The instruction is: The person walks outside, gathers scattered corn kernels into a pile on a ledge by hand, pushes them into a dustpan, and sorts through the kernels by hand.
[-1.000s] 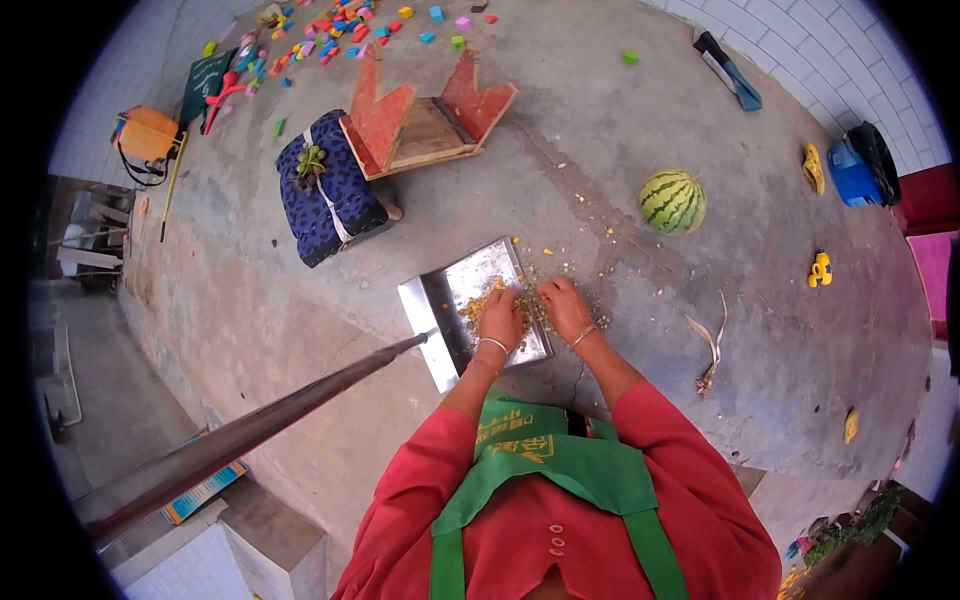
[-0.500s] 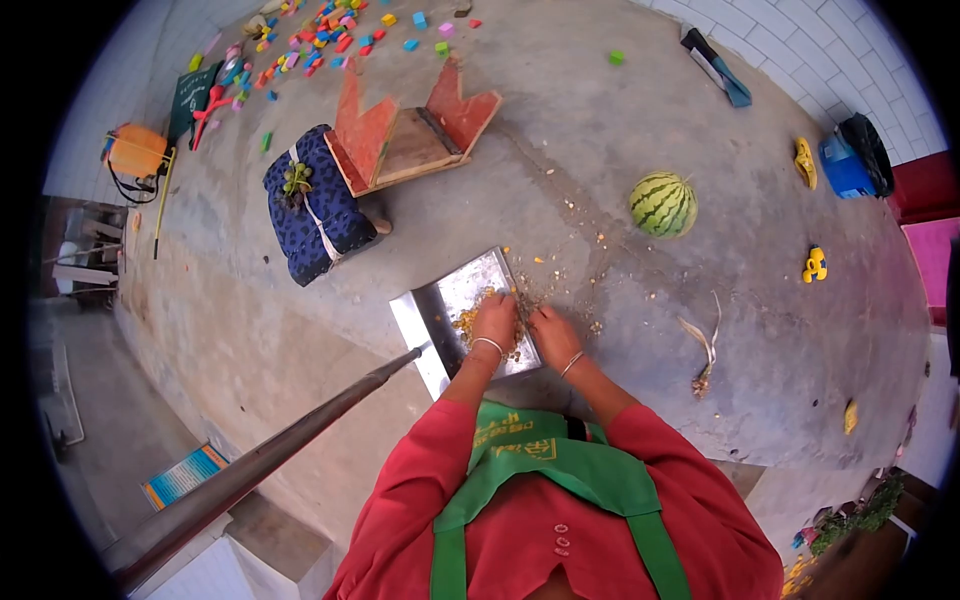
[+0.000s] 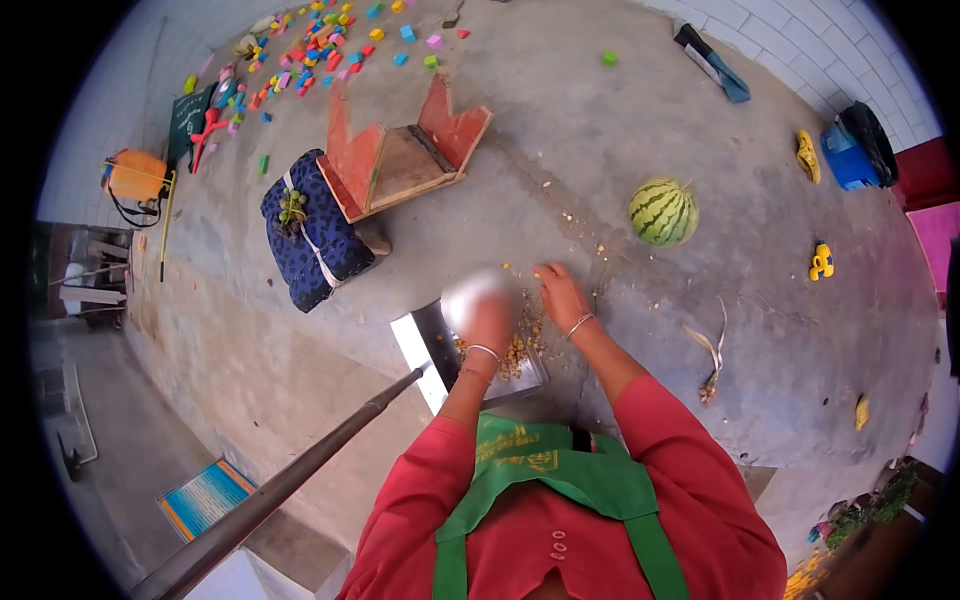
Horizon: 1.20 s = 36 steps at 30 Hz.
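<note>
A shiny metal dustpan (image 3: pixel 430 335) with a long handle (image 3: pixel 330 430) lies on the concrete floor. Small yellow-brown kernels (image 3: pixel 520 357) are piled in it and at its right edge. My left hand (image 3: pixel 488 325) is over the pan; a pale blurred patch covers its fingers, so what they do is hidden. Beyond the pan's right side, my right hand (image 3: pixel 562 295) reaches down to the floor, thumb and fingertips together at a small yellow kernel (image 3: pixel 537 274). Each wrist wears a bracelet.
A striped watermelon (image 3: pixel 663 212) lies ahead to the right, beside scattered bits. Ahead left are a red wooden stand (image 3: pixel 405 165) and a blue patterned bundle (image 3: pixel 320 240). Colourful blocks (image 3: pixel 320 45) litter the far floor. A dry husk-like stalk (image 3: pixel 715 355) lies at right.
My right hand has moved off the pan, forward and right, to a kernel on the floor. My left hand remains over the pan, now blurred. The view has shifted slightly.
</note>
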{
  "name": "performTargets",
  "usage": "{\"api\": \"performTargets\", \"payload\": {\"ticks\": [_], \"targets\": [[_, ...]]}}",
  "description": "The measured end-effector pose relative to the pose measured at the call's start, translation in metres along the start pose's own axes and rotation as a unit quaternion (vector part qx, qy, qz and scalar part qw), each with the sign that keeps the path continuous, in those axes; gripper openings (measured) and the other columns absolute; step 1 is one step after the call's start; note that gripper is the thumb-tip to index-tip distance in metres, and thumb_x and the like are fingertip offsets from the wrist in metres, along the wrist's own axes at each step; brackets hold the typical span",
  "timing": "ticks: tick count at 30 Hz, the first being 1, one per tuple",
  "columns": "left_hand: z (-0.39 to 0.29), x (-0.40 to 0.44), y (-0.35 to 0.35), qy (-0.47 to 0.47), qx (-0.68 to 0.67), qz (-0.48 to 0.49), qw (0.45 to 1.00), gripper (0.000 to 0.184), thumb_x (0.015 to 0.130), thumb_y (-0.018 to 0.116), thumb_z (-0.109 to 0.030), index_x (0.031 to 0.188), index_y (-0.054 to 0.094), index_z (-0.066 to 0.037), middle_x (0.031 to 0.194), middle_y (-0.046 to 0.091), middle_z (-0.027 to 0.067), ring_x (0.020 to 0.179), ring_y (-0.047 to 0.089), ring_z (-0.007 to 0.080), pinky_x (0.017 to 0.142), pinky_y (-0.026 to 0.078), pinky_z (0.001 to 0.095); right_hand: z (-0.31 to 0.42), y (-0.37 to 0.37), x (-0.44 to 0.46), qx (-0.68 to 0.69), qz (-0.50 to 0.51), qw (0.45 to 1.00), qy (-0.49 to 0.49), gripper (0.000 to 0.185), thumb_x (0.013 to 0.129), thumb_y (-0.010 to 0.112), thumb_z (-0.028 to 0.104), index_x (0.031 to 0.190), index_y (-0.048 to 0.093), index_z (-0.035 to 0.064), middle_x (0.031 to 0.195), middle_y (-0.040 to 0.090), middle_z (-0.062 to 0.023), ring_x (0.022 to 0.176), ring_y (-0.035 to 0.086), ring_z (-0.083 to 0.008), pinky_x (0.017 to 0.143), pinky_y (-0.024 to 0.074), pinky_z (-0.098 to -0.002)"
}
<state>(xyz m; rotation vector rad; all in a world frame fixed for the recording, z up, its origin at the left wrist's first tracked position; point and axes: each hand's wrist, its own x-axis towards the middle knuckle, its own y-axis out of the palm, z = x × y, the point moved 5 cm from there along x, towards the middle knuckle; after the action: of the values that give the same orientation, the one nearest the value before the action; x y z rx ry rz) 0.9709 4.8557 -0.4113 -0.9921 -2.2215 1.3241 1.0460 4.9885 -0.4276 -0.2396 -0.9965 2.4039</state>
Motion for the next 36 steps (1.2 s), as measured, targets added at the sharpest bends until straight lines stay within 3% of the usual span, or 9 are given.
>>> {"api": "performTargets", "payload": {"ticks": [5, 11, 14, 17, 19, 20, 22, 26, 36], "targets": [[-0.018, 0.044, 0.013, 0.023, 0.087, 0.009, 0.996, 0.03, 0.075, 0.054, -0.006, 0.104, 0.06, -0.007, 0.105, 0.059, 0.0123, 0.099, 0.053, 0.0297, 0.09, 0.039, 0.0412, -0.002, 0.009, 0.016, -0.136, 0.077, 0.988, 0.007, 0.018, 0.078, 0.05, 0.004, 0.095, 0.056, 0.0048, 0.096, 0.056, -0.015, 0.089, 0.058, -0.033, 0.072, 0.0492, -0.042], [-0.016, 0.069, 0.02, 0.021, 0.16, 0.063, 0.985, 0.024, 0.074, 0.052, -0.007, 0.097, 0.061, -0.012, 0.099, 0.06, 0.0081, 0.096, 0.055, 0.0251, 0.084, 0.039, 0.0378, -0.01, 0.008, 0.005, -0.171, 0.078, 0.982, 0.027, 0.015, 0.076, 0.053, 0.004, 0.09, 0.055, 0.0041, 0.092, 0.057, -0.0144, 0.085, 0.059, -0.0327, 0.069, 0.049, -0.0432], [-0.01, 0.074, 0.024, 0.039, 0.159, 0.028, 0.986, 0.021, 0.073, 0.053, -0.007, 0.091, 0.061, -0.012, 0.091, 0.061, 0.0078, 0.09, 0.057, 0.0258, 0.081, 0.039, 0.0375, -0.011, 0.008, -0.006, -0.091, 0.08, 0.989, 0.083, 0.012, 0.074, 0.055, 0.003, 0.086, 0.054, 0.0036, 0.089, 0.058, -0.0157, 0.084, 0.059, -0.0336, 0.069, 0.0483, -0.0434], [-0.002, 0.076, 0.031, 0.052, 0.163, -0.008, 0.985, 0.018, 0.072, 0.053, -0.006, 0.087, 0.061, -0.012, 0.084, 0.06, 0.0082, 0.084, 0.057, 0.0276, 0.079, 0.039, 0.038, 0.005, 0.015, -0.025, 0.041, 0.062, 0.997, 0.024, 0.012, 0.075, 0.058, 0.006, 0.087, 0.056, 0.0029, 0.086, 0.058, -0.0165, 0.081, 0.058, -0.0342, 0.07, 0.0475, -0.0423], [0.003, 0.078, 0.034, 0.051, 0.169, -0.021, 0.984, 0.017, 0.071, 0.053, -0.006, 0.086, 0.061, -0.012, 0.081, 0.06, 0.0083, 0.082, 0.057, 0.0286, 0.078, 0.039, 0.0383, 0.02, 0.022, -0.033, 0.184, 0.171, 0.968, -0.025, 0.015, 0.077, 0.061, 0.008, 0.091, 0.059, 0.0023, 0.082, 0.059, -0.0149, 0.071, 0.06, -0.0289, 0.064, 0.0479, -0.0384], [-0.005, 0.079, 0.026, 0.051, 0.153, -0.007, 0.987, 0.016, 0.072, 0.053, -0.005, 0.085, 0.06, -0.011, 0.081, 0.059, 0.0091, 0.082, 0.056, 0.0291, 0.079, 0.039, 0.039, 0.012, 0.017, -0.027, 0.169, 0.124, 0.978, -0.005, 0.018, 0.079, 0.062, 0.009, 0.095, 0.06, 0.0031, 0.081, 0.059, -0.0136, 0.07, 0.06, -0.0251, 0.064, 0.0483, -0.0346], [-0.013, 0.078, 0.014, 0.05, 0.138, 0.009, 0.989, 0.014, 0.073, 0.053, -0.005, 0.084, 0.06, -0.01, 0.081, 0.058, 0.01, 0.083, 0.055, 0.0297, 0.079, 0.039, 0.0397, -0.012, -0.008, 0.001, 0.193, 0.036, 0.977, 0.081, 0.018, 0.078, 0.059, 0.009, 0.095, 0.059, 0.0034, 0.086, 0.059, -0.0162, 0.08, 0.058, -0.0341, 0.071, 0.0468, -0.0401], [-0.023, 0.063, -0.015, 0.045, 0.086, -0.05, 0.994, 0.01, 0.076, 0.053, -0.004, 0.084, 0.058, -0.007, 0.084, 0.056, 0.0119, 0.086, 0.052, 0.0299, 0.08, 0.038, 0.0408, -0.046, -0.052, 0.067, 0.032, -0.083, 0.992, 0.092, 0.024, 0.078, 0.058, 0.007, 0.102, 0.057, 0.0052, 0.099, 0.057, -0.0177, 0.086, 0.058, -0.036, 0.075, 0.0478, -0.0411], [-0.029, 0.003, 0.004, 0.088, -0.022, 0.007, 0.996, 0.019, 0.07, 0.059, 0.0, 0.089, 0.059, -0.003, 0.095, 0.058, 0.0141, 0.092, 0.053, 0.0336, 0.082, 0.043, 0.041, -0.086, -0.042, 0.097, -0.093, -0.013, 0.992, 0.079, 0.015, 0.079, 0.055, 0.009, 0.093, 0.059, 0.0064, 0.089, 0.06, -0.0137, 0.083, 0.057, -0.0382, 0.073, 0.0476, -0.0428]]}}
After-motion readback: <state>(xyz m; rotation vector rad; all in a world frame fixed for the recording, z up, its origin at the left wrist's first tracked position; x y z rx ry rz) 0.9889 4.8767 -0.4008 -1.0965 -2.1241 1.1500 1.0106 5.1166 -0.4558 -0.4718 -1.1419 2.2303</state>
